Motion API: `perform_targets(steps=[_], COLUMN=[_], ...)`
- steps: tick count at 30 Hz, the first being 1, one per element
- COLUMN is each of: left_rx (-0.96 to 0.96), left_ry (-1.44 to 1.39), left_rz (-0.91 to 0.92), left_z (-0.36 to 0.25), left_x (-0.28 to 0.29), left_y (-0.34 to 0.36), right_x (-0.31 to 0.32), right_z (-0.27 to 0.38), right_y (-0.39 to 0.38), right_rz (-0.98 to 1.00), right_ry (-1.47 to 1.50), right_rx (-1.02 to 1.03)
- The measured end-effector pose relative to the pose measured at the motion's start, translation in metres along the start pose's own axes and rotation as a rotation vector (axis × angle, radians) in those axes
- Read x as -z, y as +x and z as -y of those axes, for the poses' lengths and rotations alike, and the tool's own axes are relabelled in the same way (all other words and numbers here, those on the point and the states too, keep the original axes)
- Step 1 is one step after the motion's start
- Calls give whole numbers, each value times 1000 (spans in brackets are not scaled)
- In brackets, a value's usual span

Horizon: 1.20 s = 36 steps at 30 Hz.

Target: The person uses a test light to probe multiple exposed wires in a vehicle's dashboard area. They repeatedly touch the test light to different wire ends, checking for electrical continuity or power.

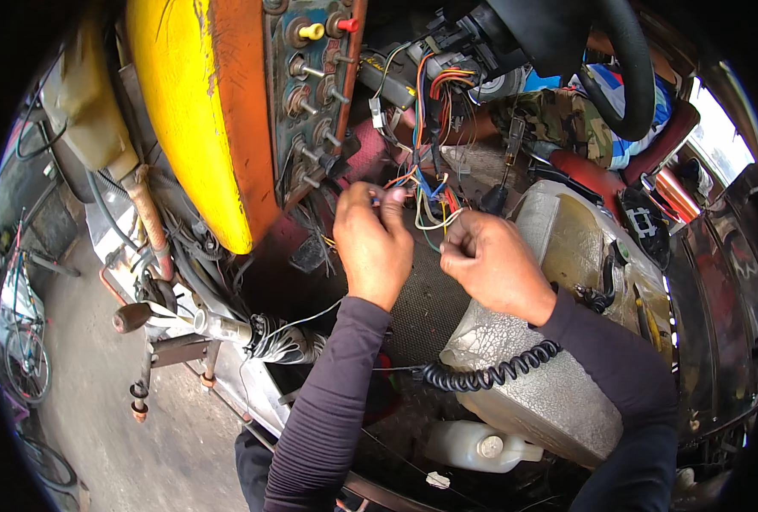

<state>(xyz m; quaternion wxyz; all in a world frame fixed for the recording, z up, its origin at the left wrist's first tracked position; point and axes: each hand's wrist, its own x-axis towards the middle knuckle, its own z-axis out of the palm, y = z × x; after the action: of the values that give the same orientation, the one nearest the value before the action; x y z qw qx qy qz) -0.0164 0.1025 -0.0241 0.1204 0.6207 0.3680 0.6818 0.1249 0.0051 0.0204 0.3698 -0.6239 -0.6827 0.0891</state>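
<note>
A bundle of coloured wires (430, 183) hangs down from below the steering column, with blue, orange, red and white strands fanning out at its lower end. My left hand (372, 247) is at the left side of the bundle, thumb and fingers closed in a pinch near the blue and orange strands. What sits between its fingertips is too small to make out. To the right, my right hand (498, 264) is closed too, its thumb and forefinger pinching a thin white wire (437, 225) that loops out of the bundle.
A switch panel (309, 94) with toggle switches stands beside a yellow and orange panel (217, 111). The steering wheel (631, 68) is at upper right, near a person's camouflage-clad leg (558, 119). A silvery padded cover (533, 341), black coiled cable (490, 374), pliers (644, 320) and white jug (481, 446) are nearby.
</note>
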Motion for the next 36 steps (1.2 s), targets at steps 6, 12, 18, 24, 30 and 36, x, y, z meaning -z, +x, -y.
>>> perform_targets(steps=[6,12,18,24,30,36], left_rx=[221,250,184,236,139,67], left_ry=[-297,-408,-359,-464,-343,-230], left_rz=[340,479,521,637,506,437], left_z=[10,15,3,4,2,-9], left_x=[13,29,35,49,41,40], left_y=[-8,-10,-9,1,-6,-7], right_x=[-5,2,3,6,5,3], right_z=[-11,-6,6,-3,-7,-7], right_y=[8,5,2,2,-1,0], right_rz=[-28,-66,-50,-67,-41,-126], right_ry=[369,210,91,-5,-112,-198], right_rx=[26,152,187,309,513,697])
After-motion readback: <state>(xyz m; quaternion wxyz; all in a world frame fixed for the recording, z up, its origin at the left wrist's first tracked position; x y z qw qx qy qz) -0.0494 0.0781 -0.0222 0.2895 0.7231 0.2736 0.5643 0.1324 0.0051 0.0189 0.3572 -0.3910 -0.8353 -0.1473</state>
